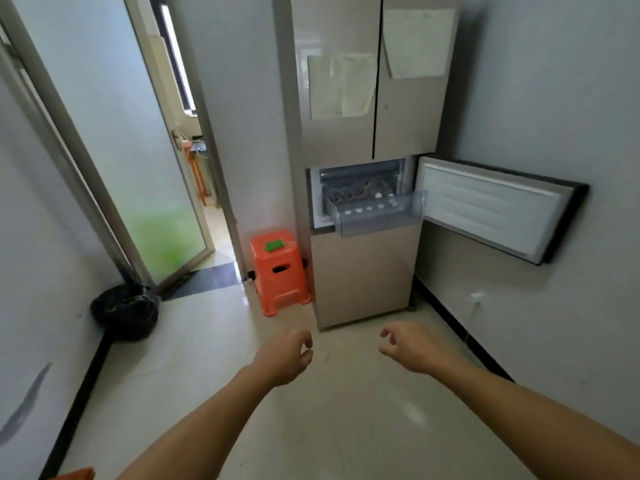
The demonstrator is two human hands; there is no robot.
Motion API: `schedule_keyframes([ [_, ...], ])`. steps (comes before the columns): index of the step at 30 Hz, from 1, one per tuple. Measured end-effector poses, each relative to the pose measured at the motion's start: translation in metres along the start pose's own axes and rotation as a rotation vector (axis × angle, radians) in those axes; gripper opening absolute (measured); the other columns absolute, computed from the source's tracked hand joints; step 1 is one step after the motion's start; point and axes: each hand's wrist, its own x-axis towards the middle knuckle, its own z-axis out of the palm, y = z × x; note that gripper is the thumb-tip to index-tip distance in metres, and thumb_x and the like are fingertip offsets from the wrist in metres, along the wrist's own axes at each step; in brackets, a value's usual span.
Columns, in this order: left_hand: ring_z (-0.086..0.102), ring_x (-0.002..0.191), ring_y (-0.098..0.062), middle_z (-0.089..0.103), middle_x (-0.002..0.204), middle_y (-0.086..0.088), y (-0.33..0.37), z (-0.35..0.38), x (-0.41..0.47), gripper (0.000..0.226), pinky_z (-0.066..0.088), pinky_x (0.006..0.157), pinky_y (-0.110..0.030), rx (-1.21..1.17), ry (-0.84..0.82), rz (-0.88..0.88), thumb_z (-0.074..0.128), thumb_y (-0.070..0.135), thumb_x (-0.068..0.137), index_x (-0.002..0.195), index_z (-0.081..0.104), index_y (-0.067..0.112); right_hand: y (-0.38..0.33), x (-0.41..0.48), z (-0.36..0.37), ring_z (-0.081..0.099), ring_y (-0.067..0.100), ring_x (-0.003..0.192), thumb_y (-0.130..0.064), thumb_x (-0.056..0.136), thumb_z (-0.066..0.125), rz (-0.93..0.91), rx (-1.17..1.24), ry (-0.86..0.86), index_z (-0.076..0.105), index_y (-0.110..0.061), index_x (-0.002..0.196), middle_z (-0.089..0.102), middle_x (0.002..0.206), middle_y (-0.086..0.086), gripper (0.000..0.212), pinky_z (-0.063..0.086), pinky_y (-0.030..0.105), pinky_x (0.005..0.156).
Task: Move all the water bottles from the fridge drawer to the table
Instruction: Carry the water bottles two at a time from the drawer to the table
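A tall beige fridge (pixel 367 271) stands ahead against the wall. Its middle compartment door (pixel 491 206) is swung open to the right. A clear plastic drawer (pixel 377 220) is pulled partway out of that compartment. Several water bottles (pixel 360 199) lie inside it, their white caps facing the drawer front. My left hand (pixel 287 358) and my right hand (pixel 412 348) reach forward over the floor, well short of the fridge. Both hands hold nothing, with fingers loosely curled and apart. No table is in view.
An orange plastic stool (pixel 278 271) stands just left of the fridge. A black bin bag (pixel 126 311) sits by the left wall. A glass door (pixel 138 168) stands ajar to the left, with a doorway (pixel 204 174) beyond it. A wall socket (pixel 476 299) is low on the right wall.
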Motion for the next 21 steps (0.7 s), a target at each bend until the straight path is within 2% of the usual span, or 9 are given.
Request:
schedule_keyframes([
  [3, 0.058, 0.091, -0.016, 0.061, 0.102, 0.001, -0.006, -0.020, 0.071, 0.014, 0.052, 0.083, -0.033, 0.017, 0.000, 0.070, 0.054, 0.032, 0.092, 0.101, 0.060, 0.023, 0.014, 0.053, -0.025, 0.059, 0.019, 0.107, -0.041, 0.091, 0.058, 0.053, 0.035, 0.021, 0.059, -0.022, 0.126, 0.063, 0.122, 0.001, 0.040, 0.040, 0.025, 0.076],
  [9, 0.064, 0.094, -0.023, 0.067, 0.104, -0.003, 0.001, -0.071, 0.215, 0.017, 0.054, 0.082, -0.038, 0.058, 0.023, 0.162, 0.051, 0.030, 0.089, 0.099, 0.063, 0.023, 0.047, 0.140, -0.079, 0.061, 0.018, 0.101, -0.046, 0.090, 0.057, 0.130, 0.078, 0.141, 0.061, -0.026, 0.120, 0.066, 0.114, -0.002, 0.036, 0.043, 0.027, 0.077],
  [15, 0.064, 0.093, -0.025, 0.068, 0.104, -0.003, 0.032, -0.052, 0.323, 0.018, 0.052, 0.079, -0.036, 0.066, -0.062, 0.260, 0.049, 0.030, 0.088, 0.101, 0.062, 0.024, 0.112, 0.211, -0.092, 0.061, 0.018, 0.097, -0.047, 0.088, 0.058, 0.252, 0.110, 0.120, 0.060, -0.027, 0.121, 0.066, 0.110, -0.003, 0.038, 0.045, 0.029, 0.078],
  [19, 0.063, 0.095, -0.028, 0.068, 0.104, -0.006, 0.051, -0.050, 0.408, 0.019, 0.051, 0.078, -0.036, 0.070, -0.045, 0.269, 0.049, 0.031, 0.088, 0.100, 0.061, 0.025, 0.163, 0.284, -0.110, 0.059, 0.014, 0.088, -0.044, 0.089, 0.059, 0.246, 0.117, 0.141, 0.062, -0.026, 0.117, 0.062, 0.097, -0.007, 0.034, 0.045, 0.027, 0.073],
  [21, 0.063, 0.095, -0.028, 0.068, 0.104, -0.007, 0.057, -0.049, 0.446, 0.018, 0.052, 0.080, -0.037, 0.056, -0.035, 0.243, 0.049, 0.031, 0.087, 0.099, 0.062, 0.025, 0.187, 0.325, -0.118, 0.060, 0.014, 0.090, -0.045, 0.088, 0.060, 0.250, 0.151, 0.138, 0.062, -0.026, 0.116, 0.065, 0.102, -0.006, 0.033, 0.047, 0.027, 0.074],
])
